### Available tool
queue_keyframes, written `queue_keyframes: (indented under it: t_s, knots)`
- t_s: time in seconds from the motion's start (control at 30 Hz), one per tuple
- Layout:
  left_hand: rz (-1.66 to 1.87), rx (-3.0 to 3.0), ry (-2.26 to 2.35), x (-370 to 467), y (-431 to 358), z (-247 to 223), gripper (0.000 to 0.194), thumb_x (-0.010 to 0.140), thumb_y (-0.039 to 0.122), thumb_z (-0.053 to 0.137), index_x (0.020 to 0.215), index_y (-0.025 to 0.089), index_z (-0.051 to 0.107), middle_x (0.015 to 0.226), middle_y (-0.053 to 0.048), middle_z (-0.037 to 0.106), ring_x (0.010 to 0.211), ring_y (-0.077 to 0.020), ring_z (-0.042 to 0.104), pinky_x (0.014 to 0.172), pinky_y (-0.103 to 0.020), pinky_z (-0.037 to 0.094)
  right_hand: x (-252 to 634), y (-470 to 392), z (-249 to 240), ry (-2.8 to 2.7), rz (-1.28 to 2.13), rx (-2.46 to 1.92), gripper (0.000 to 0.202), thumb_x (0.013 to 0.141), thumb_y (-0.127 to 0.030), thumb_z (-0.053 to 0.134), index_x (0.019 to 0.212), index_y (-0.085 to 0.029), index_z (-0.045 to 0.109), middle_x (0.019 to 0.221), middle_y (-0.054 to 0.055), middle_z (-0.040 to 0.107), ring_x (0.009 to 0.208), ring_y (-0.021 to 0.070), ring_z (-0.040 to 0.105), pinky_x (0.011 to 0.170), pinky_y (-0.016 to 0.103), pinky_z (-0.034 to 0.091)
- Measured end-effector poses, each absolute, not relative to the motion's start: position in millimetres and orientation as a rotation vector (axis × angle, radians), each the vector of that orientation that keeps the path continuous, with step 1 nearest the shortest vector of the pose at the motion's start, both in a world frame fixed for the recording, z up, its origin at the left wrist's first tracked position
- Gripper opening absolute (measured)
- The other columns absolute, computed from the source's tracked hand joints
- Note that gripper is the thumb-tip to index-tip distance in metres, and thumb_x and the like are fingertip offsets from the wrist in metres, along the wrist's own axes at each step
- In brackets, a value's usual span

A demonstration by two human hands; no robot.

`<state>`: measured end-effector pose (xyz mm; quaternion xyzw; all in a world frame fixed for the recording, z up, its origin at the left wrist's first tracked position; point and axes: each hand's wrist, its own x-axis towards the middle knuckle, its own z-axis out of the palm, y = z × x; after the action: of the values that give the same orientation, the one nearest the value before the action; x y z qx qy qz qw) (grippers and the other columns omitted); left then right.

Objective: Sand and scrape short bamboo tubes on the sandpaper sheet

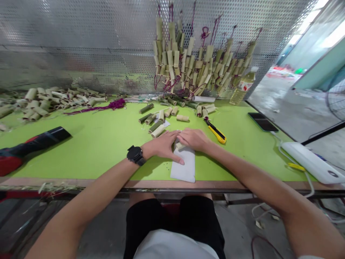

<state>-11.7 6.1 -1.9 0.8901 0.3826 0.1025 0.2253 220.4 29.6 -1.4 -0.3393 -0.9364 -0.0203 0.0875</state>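
My left hand (163,144) lies on the table with fingers stretched out, its thumb resting on a white sheet (184,169) and its fingertips meeting the right hand. My right hand (194,139) is curled over a short bamboo tube (179,145) at the sheet's far end. The tube is mostly hidden under the fingers. Just beyond the hands lie several cut bamboo pieces, among them a pale tube (158,131) and another pale tube (182,118). A yellow utility knife (217,133) lies to the right of my right hand.
At left are a red and black power tool (35,142), a bamboo pile (40,104) and purple string (115,104). Strung bamboo pieces (199,64) hang on the perforated metal panel. A bottle (244,86), a phone (262,122) and a cabled white device (309,162) are at right.
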Motion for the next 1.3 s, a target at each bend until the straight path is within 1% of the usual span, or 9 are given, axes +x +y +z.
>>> queue_keyframes:
  t_s: [0.13, 0.33, 0.43, 0.57, 0.7, 0.83, 0.97, 1.2, 1.3]
  knots:
    - [0.171, 2.458, 1.098, -10.1, 5.7, -2.3, 0.146, 0.069, 0.103, 0.084, 0.181, 0.020, 0.041, 0.192, -0.022, 0.033, 0.175, -0.0524, 0.033, 0.143, -0.064, 0.024, 235.8, 42.1, 10.3, -2.674, -0.222, -1.391, 0.046, 0.124, -0.033, 0.045, 0.105, -0.015, 0.082, 0.103, 0.017, 0.084, 0.097, 0.0263, 0.072, 0.071, 0.034, 0.038]
    - [0.212, 2.455, 1.085, -9.1, 5.6, -3.5, 0.146, 0.068, 0.103, 0.083, 0.181, 0.020, 0.040, 0.191, -0.023, 0.036, 0.174, -0.0506, 0.037, 0.144, -0.062, 0.024, 235.1, 28.4, 4.7, -2.716, -0.195, -1.189, 0.049, 0.124, -0.042, 0.044, 0.107, -0.015, 0.082, 0.099, 0.014, 0.081, 0.089, 0.0239, 0.066, 0.068, 0.033, 0.032]
    - [0.201, 2.447, 1.076, -9.5, 5.3, -3.1, 0.148, 0.068, 0.105, 0.082, 0.179, 0.017, 0.042, 0.191, -0.024, 0.035, 0.176, -0.0502, 0.034, 0.145, -0.062, 0.021, 237.6, 20.6, 4.0, -2.737, -0.156, -1.121, 0.052, 0.122, -0.041, 0.044, 0.099, -0.017, 0.083, 0.092, 0.012, 0.080, 0.085, 0.0233, 0.063, 0.069, 0.035, 0.031]
    - [0.196, 2.432, 1.095, -9.6, 4.8, -2.9, 0.145, 0.068, 0.104, 0.083, 0.180, 0.022, 0.041, 0.192, -0.022, 0.034, 0.176, -0.0520, 0.032, 0.145, -0.067, 0.020, 242.7, 19.2, 5.8, -2.713, -0.103, -1.249, 0.057, 0.120, -0.037, 0.040, 0.089, -0.017, 0.082, 0.086, 0.012, 0.078, 0.077, 0.0225, 0.059, 0.066, 0.036, 0.028]
    - [0.213, 2.433, 1.078, -9.4, 4.6, -2.2, 0.142, 0.068, 0.104, 0.083, 0.178, 0.023, 0.044, 0.191, -0.022, 0.036, 0.176, -0.0526, 0.033, 0.145, -0.068, 0.020, 243.3, 28.4, 6.5, -2.744, -0.092, -1.190, 0.055, 0.120, -0.036, 0.039, 0.092, -0.017, 0.082, 0.086, 0.012, 0.078, 0.076, 0.0225, 0.058, 0.066, 0.036, 0.030]
    - [0.167, 2.426, 1.114, -8.9, 4.3, -0.6, 0.145, 0.067, 0.104, 0.083, 0.180, 0.023, 0.039, 0.194, -0.020, 0.030, 0.177, -0.0514, 0.030, 0.145, -0.066, 0.019, 245.2, 38.2, 7.9, -2.704, -0.177, -1.296, 0.051, 0.119, -0.031, 0.041, 0.091, -0.016, 0.081, 0.089, 0.014, 0.079, 0.076, 0.0225, 0.058, 0.066, 0.036, 0.032]
    - [0.201, 2.429, 1.077, -8.8, 4.2, -0.9, 0.146, 0.068, 0.104, 0.084, 0.178, 0.018, 0.042, 0.190, -0.024, 0.036, 0.175, -0.0513, 0.035, 0.144, -0.065, 0.024, 239.7, 33.9, 4.6, -2.759, -0.158, -1.138, 0.047, 0.120, -0.035, 0.043, 0.100, -0.017, 0.081, 0.092, 0.012, 0.080, 0.079, 0.0229, 0.060, 0.068, 0.035, 0.035]
    - [0.222, 2.446, 1.108, -8.2, 5.2, -4.1, 0.145, 0.067, 0.102, 0.085, 0.180, 0.022, 0.042, 0.190, -0.023, 0.037, 0.175, -0.0518, 0.036, 0.144, -0.063, 0.025, 235.5, 35.4, 2.6, -2.734, -0.246, -1.181, 0.045, 0.120, -0.032, 0.046, 0.098, -0.015, 0.081, 0.093, 0.014, 0.080, 0.083, 0.0240, 0.063, 0.069, 0.035, 0.035]
    - [0.252, 2.447, 1.068, -8.3, 5.7, -4.8, 0.142, 0.067, 0.103, 0.084, 0.177, 0.022, 0.046, 0.188, -0.023, 0.041, 0.174, -0.0521, 0.038, 0.143, -0.065, 0.027, 237.2, 33.8, 1.4, -2.782, -0.226, -1.024, 0.045, 0.121, -0.036, 0.047, 0.100, -0.017, 0.083, 0.092, 0.013, 0.080, 0.084, 0.0241, 0.064, 0.071, 0.035, 0.038]
